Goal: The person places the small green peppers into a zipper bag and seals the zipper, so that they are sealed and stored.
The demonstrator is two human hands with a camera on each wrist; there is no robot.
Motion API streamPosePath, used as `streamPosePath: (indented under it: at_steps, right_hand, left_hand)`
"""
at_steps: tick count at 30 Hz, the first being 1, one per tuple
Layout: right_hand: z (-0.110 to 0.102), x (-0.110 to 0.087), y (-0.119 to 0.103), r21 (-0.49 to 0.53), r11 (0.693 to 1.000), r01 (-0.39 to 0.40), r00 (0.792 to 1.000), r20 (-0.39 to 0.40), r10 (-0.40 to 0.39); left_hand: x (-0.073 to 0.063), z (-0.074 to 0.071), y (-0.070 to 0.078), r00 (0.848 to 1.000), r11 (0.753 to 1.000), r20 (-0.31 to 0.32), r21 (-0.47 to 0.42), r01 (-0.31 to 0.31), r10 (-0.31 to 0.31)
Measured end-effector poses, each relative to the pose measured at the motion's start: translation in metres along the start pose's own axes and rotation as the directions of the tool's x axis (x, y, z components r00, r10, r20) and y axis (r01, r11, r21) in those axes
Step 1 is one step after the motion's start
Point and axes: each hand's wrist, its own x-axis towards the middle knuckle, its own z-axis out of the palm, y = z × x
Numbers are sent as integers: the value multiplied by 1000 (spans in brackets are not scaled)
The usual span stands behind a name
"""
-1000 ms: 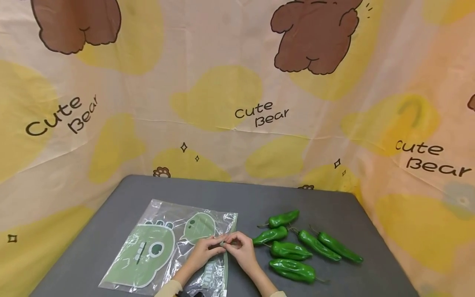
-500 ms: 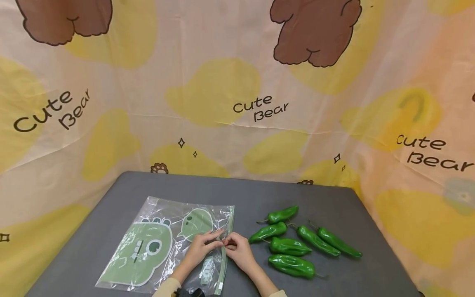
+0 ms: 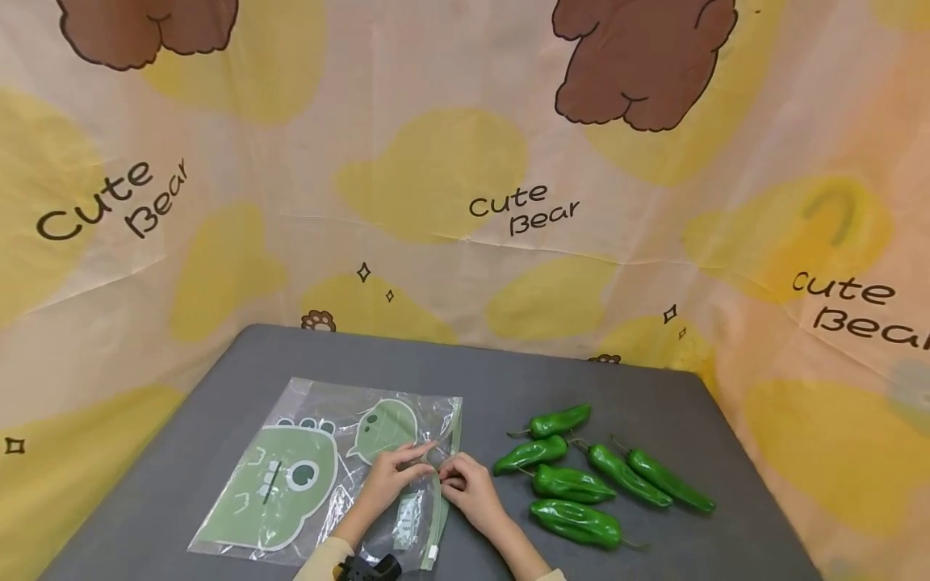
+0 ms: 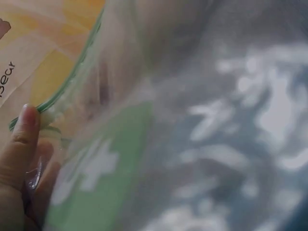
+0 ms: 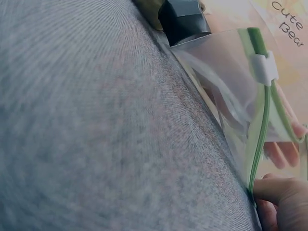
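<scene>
A clear zip bag point(image 3: 341, 512) with green cartoon prints lies on the table, its green-edged mouth facing right. My left hand point(image 3: 388, 482) reaches over the bag and pinches one side of the mouth; in the left wrist view, its thumb point(image 4: 26, 127) lies over the green strip with fingers behind the film. Opposite it, my right hand point(image 3: 468, 490) pinches the other side between curled thumb and fingers. Between the hands the two green strips point(image 5: 261, 144) stand apart. The white slider point(image 5: 263, 69) sits at the near end of the mouth.
Several green peppers point(image 3: 577, 523) lie to the right of my right hand, stems pointing various ways. A patterned cloth point(image 3: 407, 177) hangs behind and beside the grey table point(image 3: 240, 371). A black wrist device point(image 3: 370, 567) shows at the left sleeve.
Both hands' fingertips have moved apart from where they met at the bag's edge, and the green strips now show a gap. The head view has shifted slightly. The peppers have stayed put.
</scene>
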Motion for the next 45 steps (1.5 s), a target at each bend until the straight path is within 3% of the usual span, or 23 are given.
streamPosePath:
  at_steps: [7, 13, 16, 18, 21, 23, 24, 26, 29, 34, 40, 45]
  right_hand:
    - [0, -1, 1, 40, 999, -8, 1000, 2, 8]
    - [-4, 0, 0, 40, 999, 15, 997, 79, -18]
    - [-9, 0, 2, 57, 998, 12, 993, 115, -18]
    - [-13, 0, 5, 63, 998, 5, 993, 121, -13]
    - [-17, -1, 8, 91, 995, -40, 990, 135, 28]
    - [-19, -2, 10, 114, 990, -82, 987, 145, 65]
    - [-20, -3, 10, 126, 986, -106, 985, 150, 87]
    - [-20, -4, 11, 143, 981, -135, 982, 151, 113]
    - [-19, -5, 10, 145, 981, -130, 985, 133, 111]
    - [-18, -7, 9, 124, 992, -32, 991, 132, 15]
    - [-19, -9, 6, 129, 986, 110, 988, 97, -123]
    - [-19, -8, 1, 67, 982, 179, 984, -7, -179]
  left_hand:
    - [2, -3, -8, 990, 984, -78, -144, 108, -120]
    - [0, -9, -27, 948, 924, -156, -314, 220, -278]
    - [-1, -13, -32, 939, 887, -174, -416, 202, -296]
    - [0, -16, -35, 945, 839, -175, -523, 149, -276]
    - [0, -21, -37, 961, 730, -181, -683, 30, -208]
    - [-1, -23, -39, 972, 669, -172, -743, -20, -163]
    - [-2, -24, -39, 975, 653, -165, -757, -30, -146]
    - [-3, -25, -39, 980, 640, -148, -768, -29, -133]
    - [-4, -24, -39, 985, 647, -122, -762, -14, -123]
    - [-5, -23, -40, 988, 626, -107, -779, -11, -115]
    - [-5, -23, -39, 993, 578, -84, -816, -21, -82]
    - [-1, -24, -40, 998, 521, -59, -853, -32, -36]
